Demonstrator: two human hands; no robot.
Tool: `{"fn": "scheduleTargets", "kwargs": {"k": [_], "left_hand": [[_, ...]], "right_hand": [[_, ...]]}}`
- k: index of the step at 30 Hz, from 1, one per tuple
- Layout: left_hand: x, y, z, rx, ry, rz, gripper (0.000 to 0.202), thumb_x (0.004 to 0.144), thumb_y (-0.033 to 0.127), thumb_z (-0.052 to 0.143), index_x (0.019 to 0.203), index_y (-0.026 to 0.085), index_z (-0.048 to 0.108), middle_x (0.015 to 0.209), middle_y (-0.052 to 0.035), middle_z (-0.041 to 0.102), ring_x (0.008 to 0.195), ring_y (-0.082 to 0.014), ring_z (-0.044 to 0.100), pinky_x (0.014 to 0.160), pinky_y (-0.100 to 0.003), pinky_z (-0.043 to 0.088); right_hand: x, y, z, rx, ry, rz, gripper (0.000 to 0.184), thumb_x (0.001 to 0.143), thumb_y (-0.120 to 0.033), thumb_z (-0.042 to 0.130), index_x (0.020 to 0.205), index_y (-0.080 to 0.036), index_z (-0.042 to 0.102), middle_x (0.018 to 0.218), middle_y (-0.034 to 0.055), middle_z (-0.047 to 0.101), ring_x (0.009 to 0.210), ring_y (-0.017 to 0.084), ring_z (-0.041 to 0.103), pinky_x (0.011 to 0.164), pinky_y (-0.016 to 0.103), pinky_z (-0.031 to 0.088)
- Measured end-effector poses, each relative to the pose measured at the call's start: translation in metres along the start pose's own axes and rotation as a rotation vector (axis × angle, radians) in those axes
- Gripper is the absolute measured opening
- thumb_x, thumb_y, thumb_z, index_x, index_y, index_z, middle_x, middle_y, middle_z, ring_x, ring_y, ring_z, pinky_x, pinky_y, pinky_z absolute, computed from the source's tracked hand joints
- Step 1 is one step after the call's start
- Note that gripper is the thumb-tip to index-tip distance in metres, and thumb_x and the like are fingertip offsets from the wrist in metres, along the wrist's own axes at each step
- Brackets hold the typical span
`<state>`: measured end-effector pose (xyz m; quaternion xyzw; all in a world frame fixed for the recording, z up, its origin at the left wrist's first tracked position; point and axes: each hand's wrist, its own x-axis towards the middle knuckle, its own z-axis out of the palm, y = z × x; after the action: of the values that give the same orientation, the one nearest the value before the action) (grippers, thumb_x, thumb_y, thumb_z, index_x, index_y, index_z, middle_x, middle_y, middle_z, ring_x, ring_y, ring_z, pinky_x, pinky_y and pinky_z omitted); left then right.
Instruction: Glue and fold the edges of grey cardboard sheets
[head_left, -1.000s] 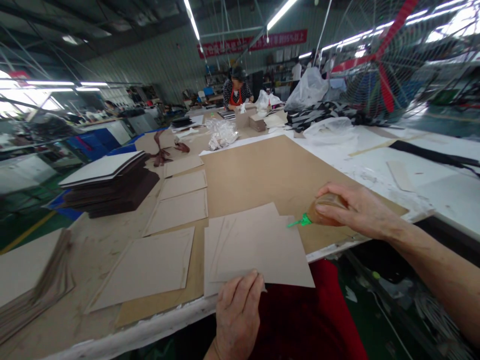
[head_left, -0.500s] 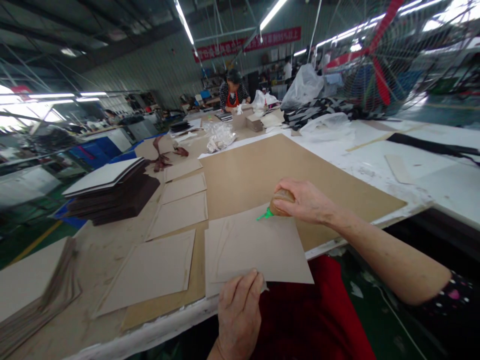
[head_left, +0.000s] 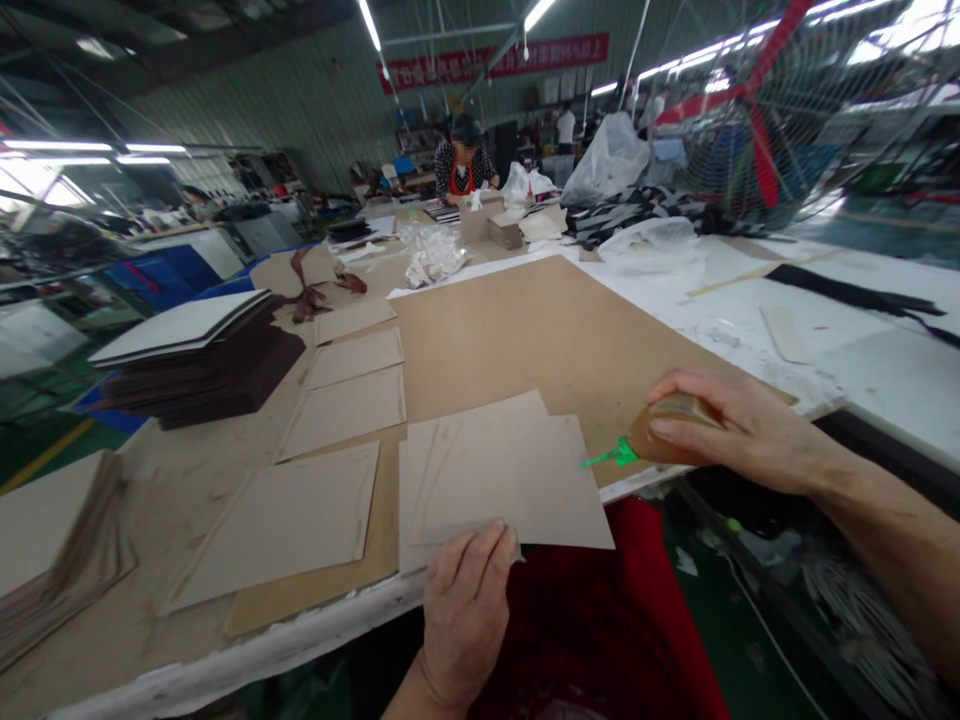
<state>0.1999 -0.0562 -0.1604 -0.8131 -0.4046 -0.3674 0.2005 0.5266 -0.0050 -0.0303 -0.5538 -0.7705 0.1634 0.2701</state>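
1. A big board (head_left: 525, 330) lies on the table (head_left: 862, 370), reaching from the near edge towards the far end.
2. A pair of sheets (head_left: 495, 475) lies on the board's near part and overhangs the table's near edge.
3. The left hand (head_left: 465, 610) grips that overhanging edge.
4. The right hand (head_left: 742, 425) holds a bottle (head_left: 660, 430) just right of the pair, over the near edge.
5. A row of sheets (head_left: 345, 410) runs near to far, left of the board.
6. A stack (head_left: 202, 365) sits at the left edge, and a pile (head_left: 60, 540) at the near left corner.
7. A fan (head_left: 757, 120) stands behind the far right.
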Motion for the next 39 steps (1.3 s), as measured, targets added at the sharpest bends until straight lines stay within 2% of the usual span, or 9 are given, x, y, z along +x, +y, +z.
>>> {"fn": "scheduleTargets", "kwargs": {"k": [4, 9, 14, 19, 25, 28, 32, 36, 39], "left_hand": [[-0.001, -0.001, 0.0, 0.009, -0.013, 0.01, 0.03, 0.091, 0.001, 0.05, 0.109, 0.016, 0.068, 0.102, -0.0029, 0.074, 0.092, -0.0189, 0.06, 0.089, -0.033, 0.046], [0.0, -0.002, 0.0, 0.005, -0.03, 0.021, 0.031, 0.091, -0.001, 0.05, 0.11, 0.014, 0.068, 0.103, -0.004, 0.074, 0.093, -0.02, 0.059, 0.089, -0.034, 0.047], [0.001, -0.002, 0.0, -0.009, -0.039, 0.035, 0.03, 0.09, -0.001, 0.05, 0.11, 0.013, 0.067, 0.102, -0.0052, 0.073, 0.093, -0.0204, 0.059, 0.088, -0.035, 0.047], [0.002, -0.003, 0.0, -0.018, -0.052, 0.048, 0.031, 0.089, -0.003, 0.049, 0.11, 0.012, 0.066, 0.103, -0.0062, 0.073, 0.092, -0.0204, 0.059, 0.086, -0.034, 0.048], [0.002, -0.003, -0.002, -0.012, -0.065, 0.044, 0.032, 0.088, -0.002, 0.051, 0.112, 0.013, 0.067, 0.103, -0.0063, 0.073, 0.092, -0.0203, 0.059, 0.086, -0.034, 0.048], [0.001, -0.003, -0.002, -0.008, -0.062, 0.04, 0.032, 0.088, -0.001, 0.051, 0.112, 0.014, 0.067, 0.103, -0.0061, 0.073, 0.092, -0.0197, 0.06, 0.086, -0.034, 0.049], [0.002, -0.004, -0.001, -0.005, -0.06, 0.059, 0.033, 0.088, -0.002, 0.05, 0.111, 0.014, 0.067, 0.103, -0.0058, 0.073, 0.092, -0.0196, 0.06, 0.086, -0.034, 0.049], [0.002, -0.005, -0.002, 0.003, -0.067, 0.065, 0.033, 0.088, -0.003, 0.049, 0.112, 0.013, 0.066, 0.104, -0.0061, 0.073, 0.092, -0.0201, 0.06, 0.087, -0.035, 0.049], [0.002, -0.004, -0.002, 0.009, -0.075, 0.063, 0.033, 0.089, -0.002, 0.048, 0.111, 0.013, 0.066, 0.103, -0.0057, 0.073, 0.092, -0.019, 0.061, 0.088, -0.034, 0.048]], "right_hand": [[-0.015, -0.007, -0.003, 0.051, -0.109, -0.039, 0.031, 0.091, -0.055, 0.055, 0.098, -0.027, 0.065, 0.081, 0.0, 0.066, 0.068, 0.017, 0.06, 0.06, 0.03, 0.043], [-0.01, -0.006, 0.0, -0.018, 0.045, -0.04, 0.029, 0.09, -0.051, 0.057, 0.097, -0.025, 0.065, 0.085, 0.0022, 0.066, 0.072, 0.018, 0.06, 0.063, 0.031, 0.044], [-0.031, -0.012, 0.0, 0.057, -0.114, -0.103, 0.024, 0.093, -0.045, 0.057, 0.105, -0.026, 0.064, 0.091, 0.0022, 0.065, 0.074, 0.017, 0.061, 0.061, 0.029, 0.046], [-0.051, -0.014, 0.001, 0.076, -0.042, -0.111, 0.02, 0.093, -0.043, 0.058, 0.104, -0.027, 0.062, 0.092, 0.0016, 0.063, 0.076, 0.017, 0.06, 0.063, 0.03, 0.047], [-0.06, -0.006, 0.001, 0.16, -0.132, -0.039, 0.022, 0.091, -0.042, 0.06, 0.11, -0.03, 0.062, 0.089, -0.0002, 0.064, 0.071, 0.016, 0.061, 0.058, 0.029, 0.046], [-0.055, 0.0, 0.001, 0.171, -0.106, -0.001, 0.023, 0.091, -0.045, 0.059, 0.107, -0.028, 0.063, 0.091, 0.0012, 0.065, 0.074, 0.017, 0.061, 0.062, 0.03, 0.047], [-0.031, 0.009, 0.008, 0.073, 0.037, 0.013, 0.028, 0.09, -0.05, 0.058, 0.103, -0.026, 0.064, 0.094, 0.003, 0.065, 0.082, 0.02, 0.061, 0.069, 0.033, 0.046], [-0.006, 0.014, 0.017, -0.037, 0.19, 0.016, 0.03, 0.088, -0.05, 0.057, 0.1, -0.024, 0.064, 0.092, 0.0039, 0.065, 0.071, 0.018, 0.057, 0.064, 0.033, 0.042], [-0.002, 0.015, 0.019, -0.031, 0.193, 0.04, 0.029, 0.088, -0.049, 0.057, 0.101, -0.023, 0.064, 0.087, 0.0035, 0.064, 0.063, 0.016, 0.053, 0.059, 0.031, 0.04]]}}
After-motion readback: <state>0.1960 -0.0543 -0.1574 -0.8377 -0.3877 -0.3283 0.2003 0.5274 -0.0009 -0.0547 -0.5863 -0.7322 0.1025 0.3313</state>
